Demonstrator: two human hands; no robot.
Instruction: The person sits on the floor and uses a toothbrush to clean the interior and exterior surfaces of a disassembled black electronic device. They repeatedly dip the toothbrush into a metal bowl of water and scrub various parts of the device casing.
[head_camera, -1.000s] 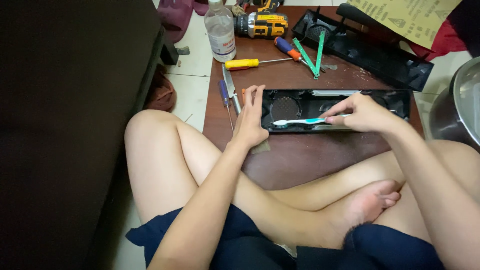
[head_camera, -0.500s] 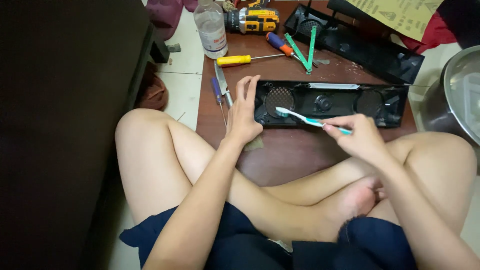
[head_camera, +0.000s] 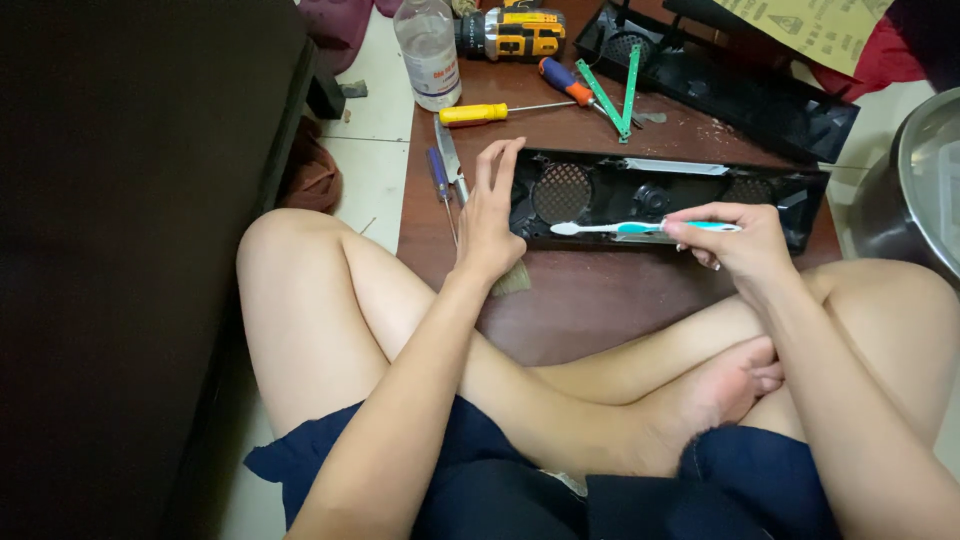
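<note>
Centre frame: left hand, fingers spread open, braces the long black plastic speaker housing against sliding. Right hand pinches a white-and-teal toothbrush, bristles laid over the round mesh grille.

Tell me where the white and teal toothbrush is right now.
In the head view, the white and teal toothbrush is pinched in the right hand, lying level across the long black speaker housing on the brown board.

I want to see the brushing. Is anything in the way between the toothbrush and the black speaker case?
Nothing visible blocks it. The right hand holds the toothbrush right over the black speaker case, its bristle end beside the round grille. The left hand rests at the case's left end, off to the side.
</note>
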